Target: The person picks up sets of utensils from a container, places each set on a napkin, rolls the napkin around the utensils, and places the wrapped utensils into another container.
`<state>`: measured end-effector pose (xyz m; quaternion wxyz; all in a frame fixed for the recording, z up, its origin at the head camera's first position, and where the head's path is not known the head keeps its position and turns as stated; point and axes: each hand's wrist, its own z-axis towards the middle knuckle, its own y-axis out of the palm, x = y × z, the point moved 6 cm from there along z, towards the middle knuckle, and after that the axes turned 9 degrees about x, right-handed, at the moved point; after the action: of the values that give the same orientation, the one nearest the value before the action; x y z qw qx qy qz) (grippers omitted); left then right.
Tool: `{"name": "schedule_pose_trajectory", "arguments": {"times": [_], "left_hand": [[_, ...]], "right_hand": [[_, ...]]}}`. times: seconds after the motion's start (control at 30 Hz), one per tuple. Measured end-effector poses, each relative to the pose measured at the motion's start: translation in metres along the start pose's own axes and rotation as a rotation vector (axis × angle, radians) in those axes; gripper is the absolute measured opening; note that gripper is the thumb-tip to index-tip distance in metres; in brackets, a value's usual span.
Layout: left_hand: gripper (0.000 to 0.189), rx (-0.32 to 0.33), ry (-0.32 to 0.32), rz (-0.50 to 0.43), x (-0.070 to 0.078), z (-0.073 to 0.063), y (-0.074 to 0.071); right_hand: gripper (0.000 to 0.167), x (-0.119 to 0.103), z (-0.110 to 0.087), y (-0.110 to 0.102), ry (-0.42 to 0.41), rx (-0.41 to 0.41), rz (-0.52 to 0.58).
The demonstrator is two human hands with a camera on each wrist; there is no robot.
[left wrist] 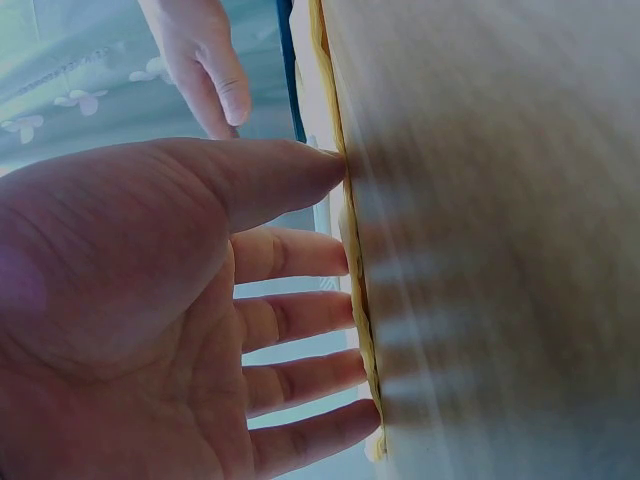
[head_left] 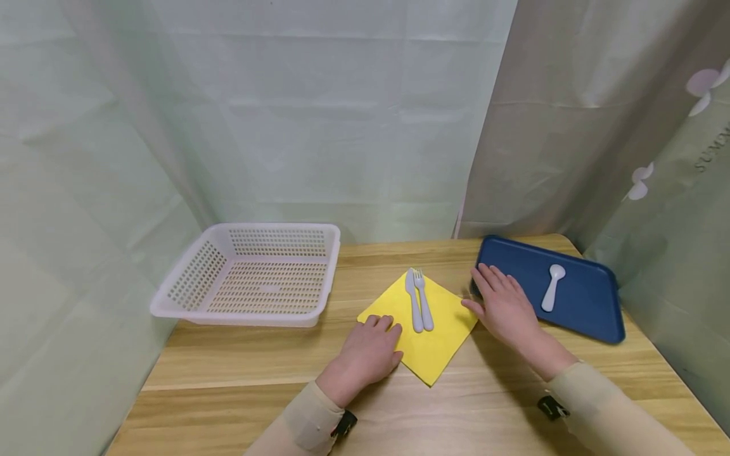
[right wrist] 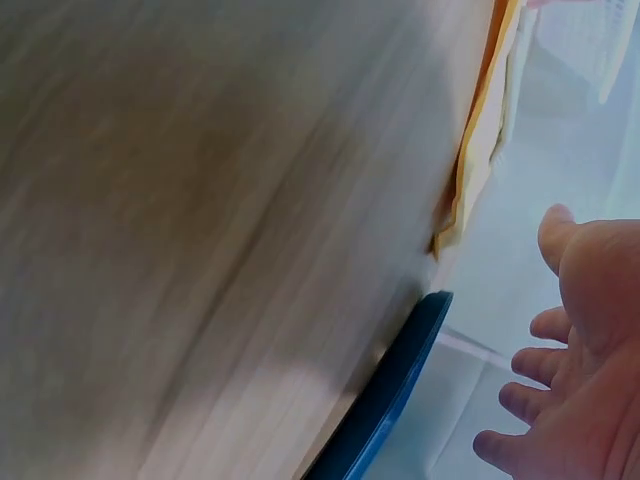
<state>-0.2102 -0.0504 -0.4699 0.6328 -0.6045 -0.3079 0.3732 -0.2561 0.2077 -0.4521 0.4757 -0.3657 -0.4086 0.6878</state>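
Observation:
A yellow napkin (head_left: 447, 339) lies as a diamond on the wooden table, with a grey knife (head_left: 415, 304) and a grey fork (head_left: 424, 301) side by side on it. My left hand (head_left: 367, 351) touches the napkin's left edge; in the left wrist view its fingertips (left wrist: 325, 255) meet the yellow edge with the fingers spread. My right hand (head_left: 504, 310) hovers with extended fingers between the napkin's right corner and the blue tray (head_left: 587, 294), overlapping the tray's left end in the head view. The right wrist view shows it raised above the tabletop, holding nothing. A white spoon (head_left: 552, 288) lies on the tray.
A white plastic basket (head_left: 327, 278) with perforated walls stands at the back left of the table (head_left: 228, 373). Pale curtains (head_left: 342, 126) hang close behind the table and along both sides.

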Motion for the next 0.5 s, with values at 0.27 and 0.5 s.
{"name": "schedule_pose_trajectory", "arguments": {"times": [0.27,0.5], "left_hand": [[0.049,0.010,0.003,0.002,0.000,-0.001,-0.001],[0.049,0.005,-0.005,-0.010,-0.001,0.000,0.000]], "right_hand": [[0.075,0.018,-0.006,-0.005,0.025,-0.009,0.000],[0.076,0.032,-0.007,-0.008,0.018,-0.012,-0.021]]}}
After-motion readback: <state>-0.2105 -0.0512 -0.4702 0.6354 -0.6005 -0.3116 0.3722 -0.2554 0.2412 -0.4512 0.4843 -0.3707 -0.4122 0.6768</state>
